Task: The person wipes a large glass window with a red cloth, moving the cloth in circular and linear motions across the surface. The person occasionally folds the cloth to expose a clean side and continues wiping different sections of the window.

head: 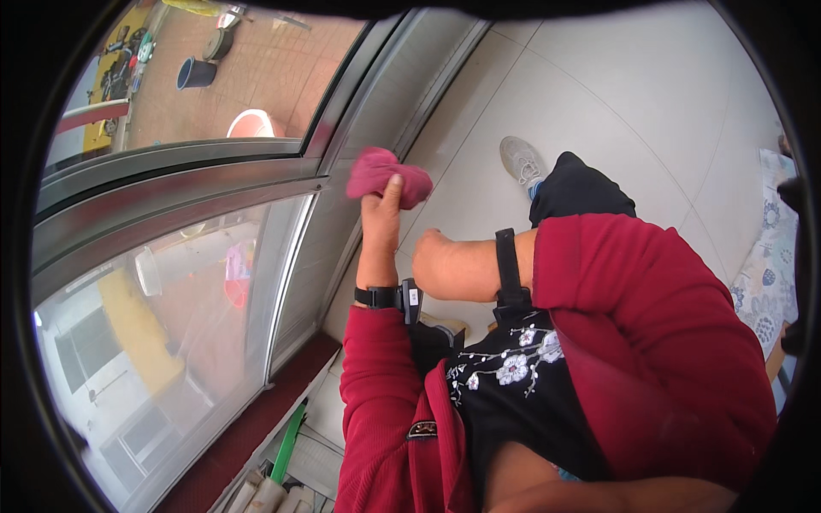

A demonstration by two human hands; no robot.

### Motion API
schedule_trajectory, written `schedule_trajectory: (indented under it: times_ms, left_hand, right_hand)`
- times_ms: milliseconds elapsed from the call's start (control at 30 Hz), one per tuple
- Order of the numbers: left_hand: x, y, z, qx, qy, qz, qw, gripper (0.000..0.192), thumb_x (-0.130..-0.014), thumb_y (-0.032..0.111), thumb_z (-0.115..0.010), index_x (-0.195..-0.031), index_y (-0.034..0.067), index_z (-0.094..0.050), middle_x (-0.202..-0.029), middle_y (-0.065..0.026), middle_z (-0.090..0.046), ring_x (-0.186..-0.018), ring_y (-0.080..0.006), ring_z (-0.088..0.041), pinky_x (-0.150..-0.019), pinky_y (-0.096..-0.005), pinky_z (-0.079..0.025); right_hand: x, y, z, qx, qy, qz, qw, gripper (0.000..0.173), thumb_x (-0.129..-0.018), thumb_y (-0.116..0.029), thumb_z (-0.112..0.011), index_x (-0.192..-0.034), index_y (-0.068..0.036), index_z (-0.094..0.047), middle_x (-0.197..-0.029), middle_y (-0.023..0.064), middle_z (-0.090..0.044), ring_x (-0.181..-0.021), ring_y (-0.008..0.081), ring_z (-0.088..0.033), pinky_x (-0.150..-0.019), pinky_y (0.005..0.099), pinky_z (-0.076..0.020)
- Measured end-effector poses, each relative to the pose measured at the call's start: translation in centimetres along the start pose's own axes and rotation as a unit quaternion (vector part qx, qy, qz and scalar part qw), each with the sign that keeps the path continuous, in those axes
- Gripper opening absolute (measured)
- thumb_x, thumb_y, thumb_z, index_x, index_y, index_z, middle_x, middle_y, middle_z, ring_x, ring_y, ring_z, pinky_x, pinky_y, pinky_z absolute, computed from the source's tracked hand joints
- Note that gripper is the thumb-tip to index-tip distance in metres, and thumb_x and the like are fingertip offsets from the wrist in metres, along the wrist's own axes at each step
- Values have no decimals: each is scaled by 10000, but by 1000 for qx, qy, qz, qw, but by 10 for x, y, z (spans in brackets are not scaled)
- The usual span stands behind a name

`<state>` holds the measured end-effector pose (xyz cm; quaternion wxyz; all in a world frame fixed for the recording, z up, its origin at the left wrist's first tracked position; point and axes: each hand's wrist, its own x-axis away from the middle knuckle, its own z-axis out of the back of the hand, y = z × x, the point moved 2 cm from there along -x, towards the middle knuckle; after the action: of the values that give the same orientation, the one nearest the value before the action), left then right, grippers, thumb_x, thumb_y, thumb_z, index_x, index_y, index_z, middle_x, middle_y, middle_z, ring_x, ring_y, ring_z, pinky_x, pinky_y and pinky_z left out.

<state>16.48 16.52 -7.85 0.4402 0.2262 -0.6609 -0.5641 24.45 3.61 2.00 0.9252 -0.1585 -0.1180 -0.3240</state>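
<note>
My left hand (387, 200) grips a bunched pink cloth (389, 176), its thumb lying over the near side. The cloth is close to the grey metal frame (369, 118) of a glazed door or window; whether they touch cannot be made out. A black strap with a small device (410, 300) circles my left wrist. My right hand (431, 251) is bent down at the wrist, below and to the right of the cloth. Its fingers are mostly hidden, so their grip does not show. Another black strap (508, 266) goes around the right forearm.
Glass panes (160, 359) run along the left. Through the upper one show a dark bucket (197, 73) and a pink basin (253, 124) on brick paving. Pale floor tiles (616, 102) lie ahead. A green strip (290, 442) is at lower left, patterned fabric (766, 269) at right.
</note>
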Motion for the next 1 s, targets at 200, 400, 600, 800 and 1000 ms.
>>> schedule_trajectory:
  times_ms: [200,400,600,800,1000]
  left_hand:
    - [-19,44,-3,-112,9,-130,985,305,-951,240,-687,-1096,-25,-642,-1122,-62,-656,-992,-141,-587,-883,-317,-485]
    - [-23,76,3,-489,149,-136,848,493,-912,356,-681,-1240,21,-527,-1022,-252,-691,-931,-413,-672,-812,-463,-523]
    - [-25,74,-19,-582,113,-68,802,717,-887,290,-677,-1473,110,-306,-1071,-269,-677,-975,-465,-650,-824,-510,-519]
    - [-43,115,-30,-482,191,-346,782,714,-872,184,-698,-1484,153,-331,-1321,-220,-569,-1089,-438,-627,-881,-478,-520]
    - [-90,124,-38,-650,201,-312,663,453,-857,232,-676,-1300,267,-589,-1136,-134,-594,-936,-364,-659,-734,-469,-566]
  right_hand:
    - [5,6,13,-66,-5,-1,998,148,-638,-208,-762,-764,-147,-714,-777,-16,-673,-747,193,-657,-604,326,-424]
    - [38,-5,12,-88,102,-12,991,92,-662,-182,-743,-736,-151,-698,-722,-25,-634,-708,177,-640,-590,332,-395]
    - [48,1,42,-122,18,24,992,372,-646,-286,-831,-985,-171,-731,-972,-20,-692,-925,212,-670,-781,409,-477]
    - [54,2,35,-142,63,12,988,231,-666,-235,-779,-869,-141,-720,-866,-4,-686,-827,216,-664,-682,389,-469]
    - [58,17,34,-190,75,-9,979,199,-598,-205,-809,-772,-150,-731,-800,-1,-706,-785,211,-687,-624,353,-487]
